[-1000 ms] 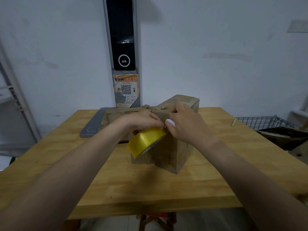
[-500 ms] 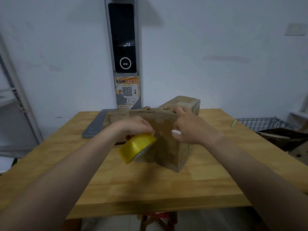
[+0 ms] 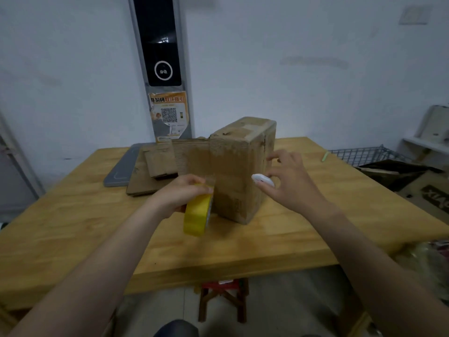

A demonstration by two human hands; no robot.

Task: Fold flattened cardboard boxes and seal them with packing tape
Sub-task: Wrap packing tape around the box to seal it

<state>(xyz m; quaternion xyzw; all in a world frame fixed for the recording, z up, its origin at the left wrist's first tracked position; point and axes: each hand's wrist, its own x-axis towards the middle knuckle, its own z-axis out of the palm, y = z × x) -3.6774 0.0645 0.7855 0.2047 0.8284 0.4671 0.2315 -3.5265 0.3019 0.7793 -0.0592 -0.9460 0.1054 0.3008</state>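
Lowered against the box [image 3: 233, 171], left hand [image 3: 179, 193] grips tape roll [image 3: 196, 217]; right hand [image 3: 291, 186] seemingly pinches white object [image 3: 262, 180].

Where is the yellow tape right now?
In the head view, the yellow tape roll is just left of centre, gripped by the left hand, beside the cardboard box on the wooden table.

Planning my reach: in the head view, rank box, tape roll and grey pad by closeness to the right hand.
1. Box, just left of right hand.
2. Tape roll, in left hand.
3. Grey pad, far left, back.
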